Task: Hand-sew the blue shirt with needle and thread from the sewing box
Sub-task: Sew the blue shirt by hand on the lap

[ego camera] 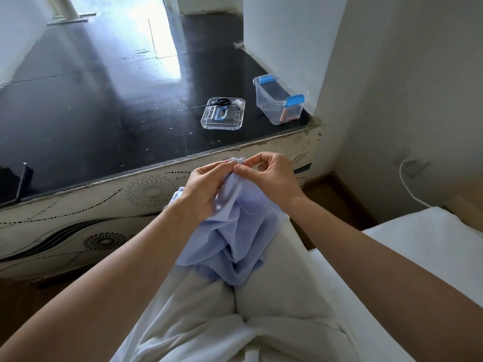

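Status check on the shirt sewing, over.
Left hand grips blue shirt, bunched over lap. Right hand pinches its top fold; needle too small to see. Nothing in the way.

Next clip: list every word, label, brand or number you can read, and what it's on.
None can be read.
The clear box, its lid, the scissors, the thread spool and the blue shirt show no lettering.
The phone is dark.
The table side bears only dotted patterns.
Items inside the box are too small to tell.
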`<state>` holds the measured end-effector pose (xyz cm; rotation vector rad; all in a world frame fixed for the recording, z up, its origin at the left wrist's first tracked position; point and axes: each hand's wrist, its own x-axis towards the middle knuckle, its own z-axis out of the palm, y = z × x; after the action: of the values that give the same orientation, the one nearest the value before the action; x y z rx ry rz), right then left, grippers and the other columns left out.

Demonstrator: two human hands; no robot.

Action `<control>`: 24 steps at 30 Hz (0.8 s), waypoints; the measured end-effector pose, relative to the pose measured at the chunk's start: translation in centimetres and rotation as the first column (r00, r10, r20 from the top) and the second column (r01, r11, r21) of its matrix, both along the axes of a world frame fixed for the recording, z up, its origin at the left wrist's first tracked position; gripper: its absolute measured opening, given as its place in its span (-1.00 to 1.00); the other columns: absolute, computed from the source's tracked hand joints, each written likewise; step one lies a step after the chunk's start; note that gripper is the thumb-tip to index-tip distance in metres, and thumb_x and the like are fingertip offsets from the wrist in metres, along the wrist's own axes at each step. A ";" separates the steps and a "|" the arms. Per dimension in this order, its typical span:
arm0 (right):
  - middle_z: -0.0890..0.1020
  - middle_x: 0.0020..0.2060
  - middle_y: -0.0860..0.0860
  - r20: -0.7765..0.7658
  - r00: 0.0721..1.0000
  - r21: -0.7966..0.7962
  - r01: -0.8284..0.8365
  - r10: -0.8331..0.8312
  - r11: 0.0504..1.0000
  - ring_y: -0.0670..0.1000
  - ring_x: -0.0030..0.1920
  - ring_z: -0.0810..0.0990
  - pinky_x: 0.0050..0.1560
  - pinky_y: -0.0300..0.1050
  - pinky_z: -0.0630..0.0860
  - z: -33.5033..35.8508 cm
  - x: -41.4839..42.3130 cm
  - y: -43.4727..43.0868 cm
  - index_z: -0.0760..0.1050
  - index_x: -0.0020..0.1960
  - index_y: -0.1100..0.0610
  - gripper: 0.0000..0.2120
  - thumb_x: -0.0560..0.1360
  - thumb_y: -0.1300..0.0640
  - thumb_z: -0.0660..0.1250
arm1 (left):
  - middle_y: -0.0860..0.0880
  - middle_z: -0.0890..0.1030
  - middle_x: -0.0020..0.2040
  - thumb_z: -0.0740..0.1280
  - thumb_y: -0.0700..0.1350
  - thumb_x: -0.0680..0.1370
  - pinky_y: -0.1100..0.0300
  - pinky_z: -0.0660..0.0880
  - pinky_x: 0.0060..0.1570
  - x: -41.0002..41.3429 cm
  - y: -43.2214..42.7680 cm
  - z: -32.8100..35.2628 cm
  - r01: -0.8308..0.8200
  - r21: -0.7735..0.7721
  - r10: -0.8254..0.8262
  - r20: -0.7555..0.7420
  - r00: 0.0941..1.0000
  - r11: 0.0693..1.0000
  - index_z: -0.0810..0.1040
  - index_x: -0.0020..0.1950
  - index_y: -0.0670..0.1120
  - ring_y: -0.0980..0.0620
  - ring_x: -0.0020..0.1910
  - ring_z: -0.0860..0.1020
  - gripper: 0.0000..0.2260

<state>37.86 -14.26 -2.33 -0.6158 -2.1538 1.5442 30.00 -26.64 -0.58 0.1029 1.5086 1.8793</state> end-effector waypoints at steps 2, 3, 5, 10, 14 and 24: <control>0.69 -0.25 0.04 -0.005 1.000 0.087 0.026 -0.025 0.996 0.04 -0.20 0.66 -0.12 0.03 0.64 -0.3 -0.3 -0.1 0.64 -0.15 0.14 -0.75 0.37 -0.03 0.55 | -0.06 0.69 -0.28 0.43 -0.22 0.50 0.29 0.55 -0.37 0.3 0.0 0.2 0.008 0.019 -0.008 0.024 1.000 1.000 0.68 -0.05 -0.18 0.05 -0.34 0.63 -0.93; 0.69 -0.27 0.04 -0.009 1.000 0.122 0.026 -0.025 0.992 0.05 -0.22 0.66 -0.13 0.05 0.63 -0.4 -0.5 -0.1 0.64 -0.17 0.13 -0.78 0.38 -0.01 0.55 | -0.06 0.69 -0.28 0.42 -0.22 0.50 0.28 0.55 -0.37 0.3 -0.1 0.2 0.013 0.026 -0.014 0.037 0.999 1.000 0.68 -0.06 -0.18 0.05 -0.35 0.63 -0.93; 0.67 -0.31 0.10 -0.012 1.000 0.173 0.021 -0.020 0.985 0.07 -0.27 0.63 -0.18 0.07 0.61 -0.5 -0.7 -0.1 0.64 -0.19 0.13 -0.84 0.41 0.05 0.53 | -0.07 0.69 -0.27 0.40 -0.22 0.52 0.27 0.56 -0.36 0.2 -0.4 0.1 0.028 0.044 -0.030 0.055 0.998 0.999 0.67 -0.02 -0.19 0.04 -0.34 0.64 -0.90; 0.60 -0.36 0.21 -0.038 0.992 0.105 -0.115 0.120 0.988 -0.01 -0.35 0.48 -0.30 -0.02 0.51 -0.3 -0.1 -0.4 0.62 -0.16 0.25 -0.90 0.48 0.21 0.45 | -0.09 0.66 -0.29 0.41 -0.21 0.51 0.28 0.52 -0.39 0.0 -0.6 -0.2 0.019 0.012 -0.020 0.051 0.999 1.000 0.64 0.07 -0.25 0.03 -0.37 0.61 -0.82; 0.42 -0.42 0.22 -0.008 0.894 0.044 -0.448 0.449 0.893 0.08 -0.41 0.31 -0.38 -0.13 0.29 -0.4 1.4 -0.2 0.58 -0.12 0.33 -0.87 0.50 0.24 0.42 | -0.09 0.62 -0.33 0.43 -0.21 0.50 0.25 0.54 -0.34 -0.8 -0.7 -1.1 -0.002 -0.034 0.002 -0.018 1.000 0.999 0.64 -0.06 -0.18 -0.01 -0.35 0.55 -0.94; 0.37 -0.41 -0.01 -0.126 0.981 -0.296 -0.180 0.149 0.938 -0.13 -0.43 0.34 -0.38 -0.31 0.38 0.6 1.5 2.2 0.47 0.18 0.10 -0.82 0.63 0.26 0.18 | 0.06 0.57 -0.28 0.37 -0.20 0.56 0.28 0.41 -0.16 -0.5 -1.2 -1.2 0.186 -0.269 -0.306 -0.534 0.788 0.945 0.62 -0.14 -0.06 0.14 -0.25 0.48 -0.90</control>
<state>39.33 -12.10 -1.71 -0.4470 -1.9469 1.9789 29.49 -27.84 -1.73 0.7983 1.9611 1.5342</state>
